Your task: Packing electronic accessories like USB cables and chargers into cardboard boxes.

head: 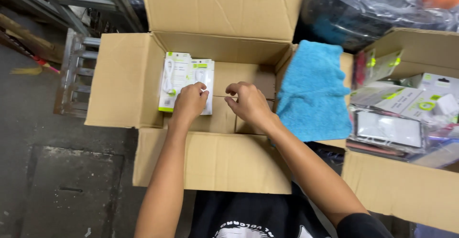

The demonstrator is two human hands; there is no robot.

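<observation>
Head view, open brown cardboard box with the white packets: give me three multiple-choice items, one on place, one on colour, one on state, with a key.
1. Where do the white and green flat packets stand in the open brown cardboard box?
A. at its back left
B. at its front right
C. outside it, on the floor

2. What colour is the fluffy cloth draped over the box's right flap?
A. red
B. blue
C. yellow

3. What is the left hand doing?
A. hanging clear of the box
B. holding the cloth
C. touching the packets' front

Key: 1 A, the packets lean near the back wall on the left side. 2 B, the cloth is bright blue. 3 C, the left hand's fingers rest on the packets, while the right hand is beside it over the box floor.
</observation>
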